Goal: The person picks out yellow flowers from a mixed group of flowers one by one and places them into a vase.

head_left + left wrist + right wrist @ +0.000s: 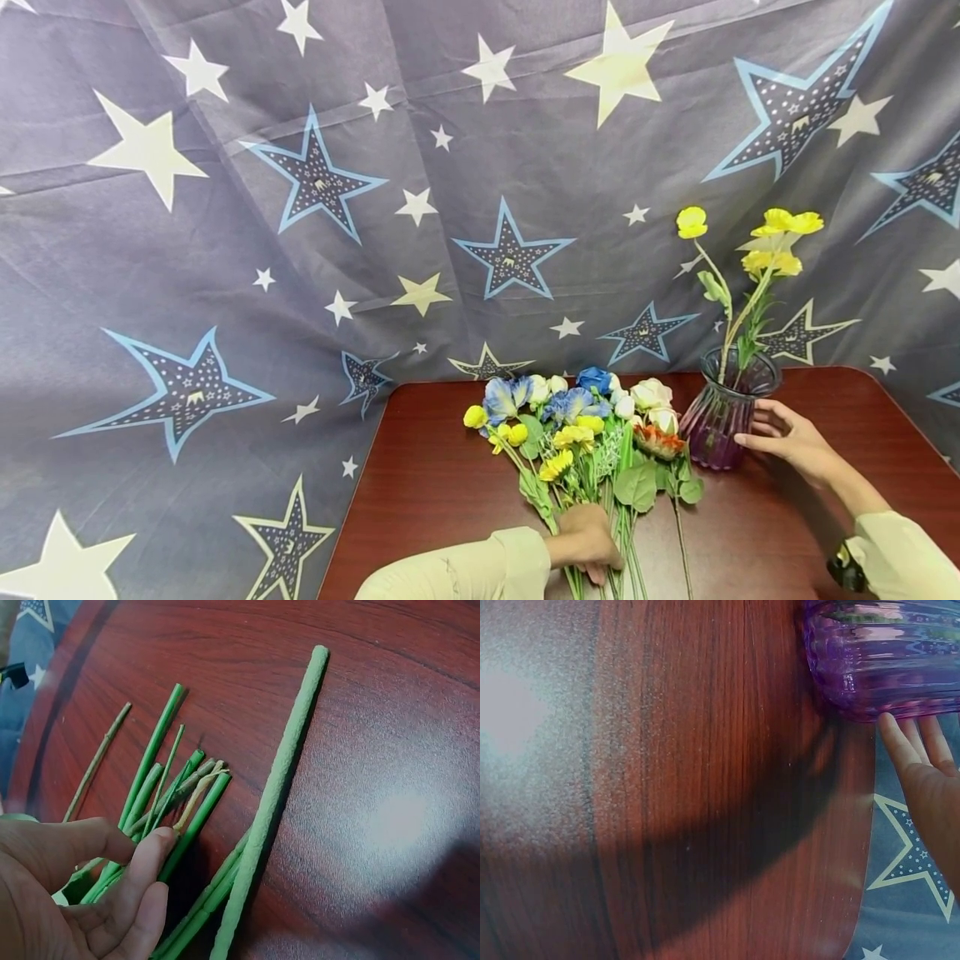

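I see the vase [712, 433] standing upright toward the right of the table [435, 483], its mouth up and its long axis near vertical. Yellow flowers [777, 263] rise from it on two main stems, one leaning left and the other right. The right hand [795, 442] is spread, fingers nearly straight, touching the vase's right side without wrapping round it.

I find the flower bunch [572, 437] lying left of the vase, blooms toward the starry cloth [420, 50], stems running back toward the person. The left hand [588, 537] has its fingers curled on those stems; how many it grips, I can't tell.

The stem ends run off the bottom of my head view; the left wrist view shows them, a thick pale green stem [277, 780] lying outside the fingers. My right wrist view cuts off the vase's upper part.
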Motion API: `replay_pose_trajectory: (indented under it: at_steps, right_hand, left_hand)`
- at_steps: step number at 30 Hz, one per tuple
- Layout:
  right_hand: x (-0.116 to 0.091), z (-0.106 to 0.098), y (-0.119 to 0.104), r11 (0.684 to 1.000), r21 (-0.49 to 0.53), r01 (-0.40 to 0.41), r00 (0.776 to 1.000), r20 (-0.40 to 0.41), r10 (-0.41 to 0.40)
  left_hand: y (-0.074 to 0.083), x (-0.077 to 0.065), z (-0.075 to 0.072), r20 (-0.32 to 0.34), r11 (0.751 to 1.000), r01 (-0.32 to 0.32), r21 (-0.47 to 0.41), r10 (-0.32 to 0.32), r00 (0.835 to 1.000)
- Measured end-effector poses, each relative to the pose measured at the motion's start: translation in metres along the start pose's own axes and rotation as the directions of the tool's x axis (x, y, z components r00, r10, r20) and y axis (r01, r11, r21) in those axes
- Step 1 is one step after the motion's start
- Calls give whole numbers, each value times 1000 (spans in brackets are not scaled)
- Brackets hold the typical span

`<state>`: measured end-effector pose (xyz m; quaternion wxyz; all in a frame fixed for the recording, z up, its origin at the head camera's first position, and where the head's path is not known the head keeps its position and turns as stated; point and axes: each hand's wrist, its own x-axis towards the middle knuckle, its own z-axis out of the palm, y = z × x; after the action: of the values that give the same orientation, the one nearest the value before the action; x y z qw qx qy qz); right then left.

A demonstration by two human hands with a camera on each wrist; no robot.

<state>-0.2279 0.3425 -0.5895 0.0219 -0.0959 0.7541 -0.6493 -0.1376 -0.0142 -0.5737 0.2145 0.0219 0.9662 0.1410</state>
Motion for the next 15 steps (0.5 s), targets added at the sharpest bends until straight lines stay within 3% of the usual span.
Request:
replay_pose_trajectory:
  at_steps: [3, 6, 11, 15]
  right_hand:
    - [0, 0, 0, 1000, -7, -3, 1000, 2, 3]
    - [0, -1, 1, 1000, -11, -6, 1000, 2, 6]
    - [0, -1, 1, 1000, -7, -6, 1000, 6, 6]
    - [-1, -1, 1, 1000, -4, -7, 1000, 2, 7]
  left_hand:
    - [-3, 0, -3, -40, 999, -24, 34, 26, 999]
    - [-7, 0, -8, -32, 999, -30, -11, 30, 999]
    - [-12, -4, -22, 72, 978, -1, -209, 16, 997]
    - [-12, -10, -34, 127, 951, 31, -308, 9, 992]
